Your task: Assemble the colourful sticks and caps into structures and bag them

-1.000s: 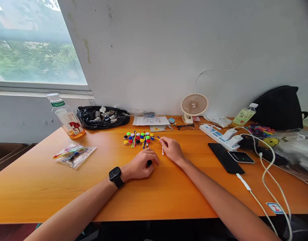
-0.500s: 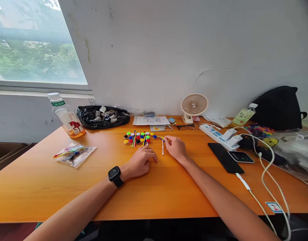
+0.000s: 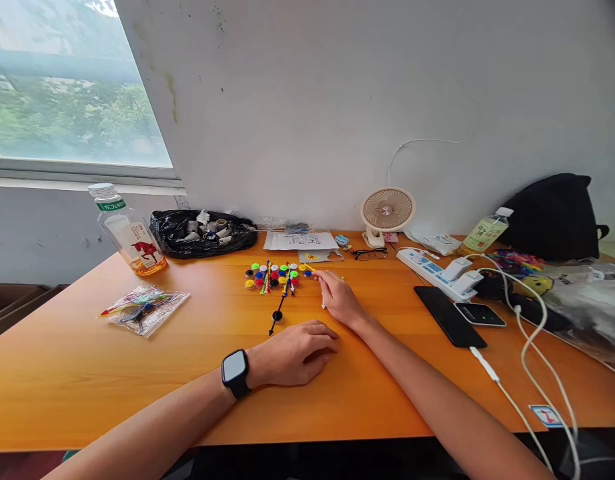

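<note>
Orange desk [image 3: 87, 393]: my right hand [image 3: 340, 298] pinches a yellow rod [image 3: 309, 268]; left hand [image 3: 295, 351] lies half-open, apparently empty. I judge the rod light, stiff, slick; hold mid-shaft.

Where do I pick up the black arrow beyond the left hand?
I'd pinch the black arrow by its bare shaft, between the black disc and the coloured cluster. Come from above on the near side, fingers straddling it: the shaft is thin and slants away, its far end meeting the cluster. Whether the disc would lift too, I can't tell.
</note>
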### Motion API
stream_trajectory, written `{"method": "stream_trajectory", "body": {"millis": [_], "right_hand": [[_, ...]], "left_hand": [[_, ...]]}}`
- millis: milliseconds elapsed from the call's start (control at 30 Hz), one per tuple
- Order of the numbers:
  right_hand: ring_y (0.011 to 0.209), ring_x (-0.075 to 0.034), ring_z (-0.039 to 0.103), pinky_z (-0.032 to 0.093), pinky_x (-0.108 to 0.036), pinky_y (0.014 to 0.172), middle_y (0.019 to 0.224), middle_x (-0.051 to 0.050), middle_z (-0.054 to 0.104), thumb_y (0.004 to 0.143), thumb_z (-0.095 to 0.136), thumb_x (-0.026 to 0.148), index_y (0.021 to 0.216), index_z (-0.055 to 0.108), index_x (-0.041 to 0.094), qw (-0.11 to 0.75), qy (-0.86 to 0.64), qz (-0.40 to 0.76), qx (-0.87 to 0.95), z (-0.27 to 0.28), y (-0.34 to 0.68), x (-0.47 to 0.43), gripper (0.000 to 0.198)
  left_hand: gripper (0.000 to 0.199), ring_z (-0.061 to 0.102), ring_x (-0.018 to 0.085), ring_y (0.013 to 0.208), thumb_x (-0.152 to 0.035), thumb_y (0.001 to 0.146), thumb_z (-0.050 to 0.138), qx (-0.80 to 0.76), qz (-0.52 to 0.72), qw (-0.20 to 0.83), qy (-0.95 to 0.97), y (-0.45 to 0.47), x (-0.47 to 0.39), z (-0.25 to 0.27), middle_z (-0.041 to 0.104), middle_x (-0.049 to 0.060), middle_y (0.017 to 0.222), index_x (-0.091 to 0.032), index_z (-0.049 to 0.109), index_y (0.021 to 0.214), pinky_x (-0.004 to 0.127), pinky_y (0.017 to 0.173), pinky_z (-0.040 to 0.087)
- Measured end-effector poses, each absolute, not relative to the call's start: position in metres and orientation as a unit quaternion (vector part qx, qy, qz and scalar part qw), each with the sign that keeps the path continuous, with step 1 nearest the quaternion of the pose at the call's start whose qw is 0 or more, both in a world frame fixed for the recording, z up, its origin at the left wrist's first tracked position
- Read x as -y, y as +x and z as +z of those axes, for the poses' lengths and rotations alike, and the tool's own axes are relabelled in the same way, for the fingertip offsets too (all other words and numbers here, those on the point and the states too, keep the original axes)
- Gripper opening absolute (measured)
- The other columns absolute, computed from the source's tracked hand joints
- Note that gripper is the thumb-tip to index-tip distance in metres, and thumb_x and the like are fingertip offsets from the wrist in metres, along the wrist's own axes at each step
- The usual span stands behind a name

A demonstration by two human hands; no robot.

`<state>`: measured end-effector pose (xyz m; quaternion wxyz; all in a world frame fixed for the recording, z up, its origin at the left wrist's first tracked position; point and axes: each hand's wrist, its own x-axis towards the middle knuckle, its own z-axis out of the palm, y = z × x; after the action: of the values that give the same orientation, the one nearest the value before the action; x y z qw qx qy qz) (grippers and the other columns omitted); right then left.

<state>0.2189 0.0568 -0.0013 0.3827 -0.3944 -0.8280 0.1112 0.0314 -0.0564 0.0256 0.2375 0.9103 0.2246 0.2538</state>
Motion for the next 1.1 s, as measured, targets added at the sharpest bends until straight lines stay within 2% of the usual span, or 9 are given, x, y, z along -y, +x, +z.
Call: {"method": "stream_trajectory", "body": {"millis": [167,767,900,1033,1100], "right_hand": [[0.113,-0.026,0.065,0.052,-0.043,0.101,0.121,-0.012,0.071,0.105,0.038,0.015,0.137,0.063,0.022,0.348,-0.377,0.088,0.854,-0.007,0.219,-0.062,0.042],[0.109,-0.026,0.063,0.053,-0.043,0.099,0.117,-0.012,0.071,0.1,0.038,0.005,0.132,0.064,0.018,0.314,-0.363,0.055,0.876,-0.003,0.218,-0.057,0.044],[0.105,-0.025,0.064,0.051,-0.039,0.094,0.109,-0.011,0.072,0.097,0.039,0.006,0.119,0.067,0.017,0.317,-0.371,0.069,0.87,0.003,0.22,-0.053,0.037],[0.087,-0.022,0.064,0.046,-0.033,0.081,0.09,-0.007,0.072,0.095,0.041,0.012,0.095,0.066,0.02,0.323,-0.414,0.074,0.848,0.015,0.224,-0.046,0.026],[0.079,-0.021,0.062,0.043,-0.031,0.075,0.082,-0.005,0.07,0.094,0.041,0.015,0.085,0.064,0.021,0.33,-0.428,0.079,0.838,0.02,0.227,-0.042,0.025]], "left_hand": [[0.035,0.06,0.026,0.134,-0.016,0.098,0.055,-0.217,0.257,0.255,0.907,0.034,0.058,0.023,0.063,0.012,0.145,-0.023,0.064,0.132,0.041,0.115,0.048],[0.031,0.055,0.028,0.134,-0.018,0.095,0.062,-0.25,0.289,0.262,0.886,0.034,0.053,0.019,0.066,0.012,0.133,-0.023,0.066,0.126,0.043,0.115,0.047],[0.027,0.056,0.028,0.126,-0.019,0.093,0.066,-0.296,0.302,0.242,0.873,0.031,0.05,0.016,0.065,0.009,0.13,-0.024,0.065,0.119,0.043,0.11,0.048],[0.017,0.057,0.027,0.111,-0.017,0.089,0.067,-0.38,0.333,0.226,0.833,0.028,0.046,0.013,0.064,0.007,0.113,-0.023,0.059,0.103,0.042,0.099,0.05],[0.015,0.055,0.026,0.109,-0.017,0.089,0.065,-0.406,0.35,0.226,0.813,0.027,0.044,0.011,0.061,0.007,0.111,-0.022,0.056,0.1,0.042,0.098,0.049]]}}
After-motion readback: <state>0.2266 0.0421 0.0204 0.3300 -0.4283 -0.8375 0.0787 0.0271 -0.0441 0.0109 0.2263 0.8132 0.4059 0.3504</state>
